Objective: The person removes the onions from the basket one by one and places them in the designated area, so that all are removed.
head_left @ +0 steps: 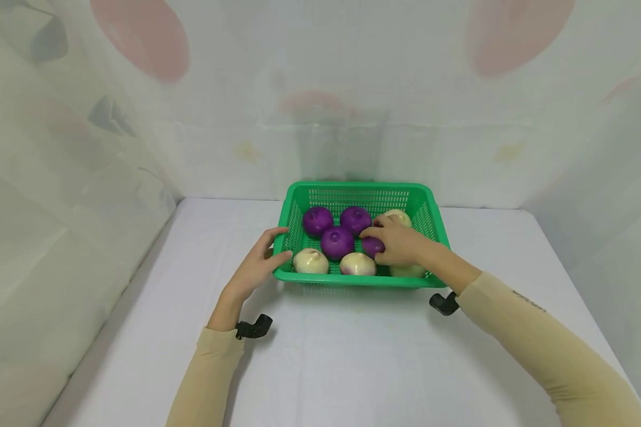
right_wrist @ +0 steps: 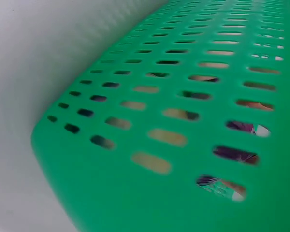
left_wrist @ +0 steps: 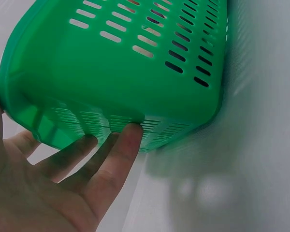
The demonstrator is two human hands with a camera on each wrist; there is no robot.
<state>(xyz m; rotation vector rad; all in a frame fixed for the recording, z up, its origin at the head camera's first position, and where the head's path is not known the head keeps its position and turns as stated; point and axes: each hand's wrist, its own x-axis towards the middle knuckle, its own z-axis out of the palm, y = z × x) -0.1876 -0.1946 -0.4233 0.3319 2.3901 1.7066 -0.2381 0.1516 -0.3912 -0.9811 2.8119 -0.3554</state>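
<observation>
A green plastic basket (head_left: 363, 281) holds several round onions, some purple, some pale. My left hand (head_left: 257, 264) grips the basket's left side. In the left wrist view, fingers (left_wrist: 113, 166) of that hand lie against the slotted outer wall. Over the basket's right half, my right hand (head_left: 397, 240) holds a purple onion (head_left: 373, 246), its fingers curled round it. Another purple onion (head_left: 337, 242) sits just left of it. A pale onion (head_left: 398, 217) lies behind the right hand, and one more pale onion (head_left: 408, 270) is partly hidden below it.
Two purple onions, one at the back left (head_left: 317, 221) and one at the back middle (head_left: 355, 220), lie in the basket. Along its front are a pale onion (head_left: 311, 261) and a purple-tinged one (head_left: 358, 264). The basket stands on a white-covered table (head_left: 352, 356) before a patterned curtain (head_left: 331, 71).
</observation>
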